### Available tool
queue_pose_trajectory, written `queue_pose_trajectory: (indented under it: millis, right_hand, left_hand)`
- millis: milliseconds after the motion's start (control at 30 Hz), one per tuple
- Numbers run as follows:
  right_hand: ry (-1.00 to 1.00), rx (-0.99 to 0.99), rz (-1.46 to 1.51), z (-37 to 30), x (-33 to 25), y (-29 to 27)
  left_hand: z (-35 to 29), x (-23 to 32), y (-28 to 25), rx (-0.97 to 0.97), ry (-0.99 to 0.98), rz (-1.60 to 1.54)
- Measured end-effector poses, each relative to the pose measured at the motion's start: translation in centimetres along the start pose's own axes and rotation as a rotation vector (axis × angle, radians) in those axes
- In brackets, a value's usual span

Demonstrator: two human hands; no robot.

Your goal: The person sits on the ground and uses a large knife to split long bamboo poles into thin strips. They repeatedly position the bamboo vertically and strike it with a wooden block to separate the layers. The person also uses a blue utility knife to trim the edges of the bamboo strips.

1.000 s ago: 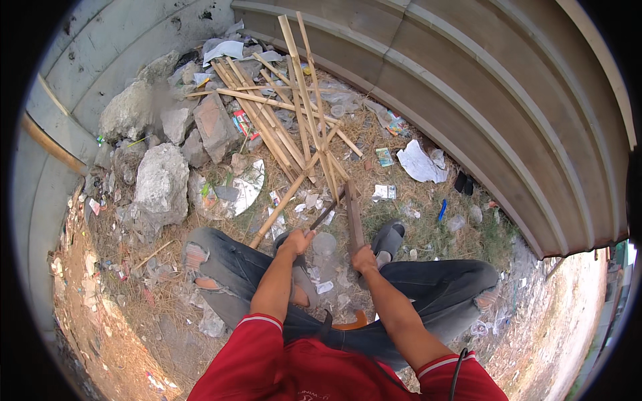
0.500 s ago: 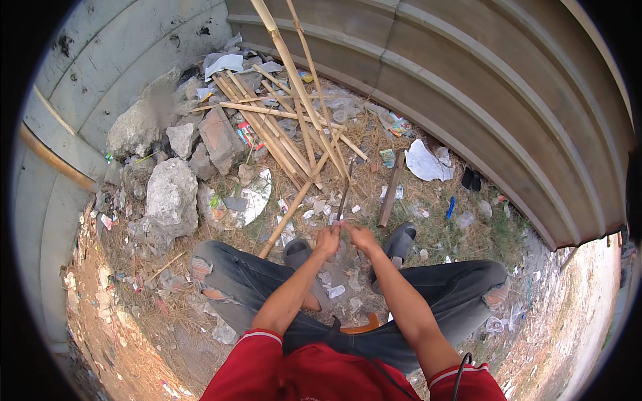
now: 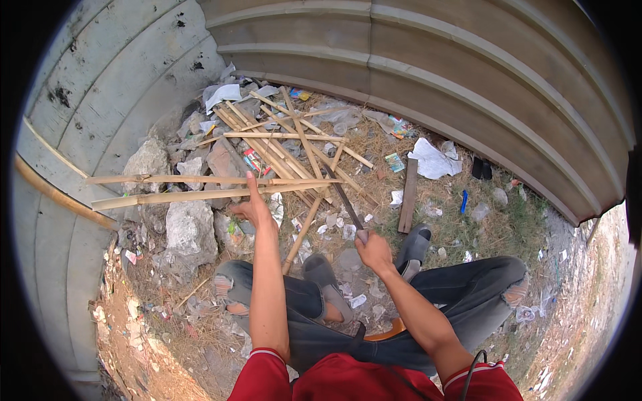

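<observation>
Bamboo strips (image 3: 160,198) run left-right ahead of us, right ends by knife (image 3: 346,202). Our left hand (image 3: 255,206) nearer, at strips' middle; can't tell if pinching. Our right hand (image 3: 374,251) wrapped round knife's near end. Rock (image 3: 190,230) beside left hand.

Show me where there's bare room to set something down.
The grass between the right knee and brown wall looks barest, with few scraps. A narrower strip, partly littered, lies between plank and blue object. Left is crowded: bamboo, rocks, litter.
</observation>
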State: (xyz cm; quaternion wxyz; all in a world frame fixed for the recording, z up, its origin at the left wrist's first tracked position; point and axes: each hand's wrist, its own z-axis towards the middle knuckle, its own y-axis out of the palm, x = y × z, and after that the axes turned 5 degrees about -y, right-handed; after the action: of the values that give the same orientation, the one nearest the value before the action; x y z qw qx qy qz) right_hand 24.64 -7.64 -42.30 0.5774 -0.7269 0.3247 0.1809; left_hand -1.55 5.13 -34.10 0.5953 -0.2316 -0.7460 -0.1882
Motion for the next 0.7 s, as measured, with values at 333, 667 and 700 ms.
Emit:
queue_pose_trajectory:
  millis: [333,667,700]
  right_hand:
    - [-0.122,-0.008,0.182,-0.7,-0.6,4.2]
    - [-0.209,-0.199,0.743,1.5,-3.1,-1.4]
    - [-0.294,-0.083,0.485,2.3,-3.1,-2.7]
  left_hand:
    - [8.2,4.1,-0.8,-0.095,-0.049,-0.732]
    - [14.4,3.4,-6.0,0.070,-0.210,-1.020]
    - [14.1,4.5,-6.0,0.056,-0.190,-1.002]
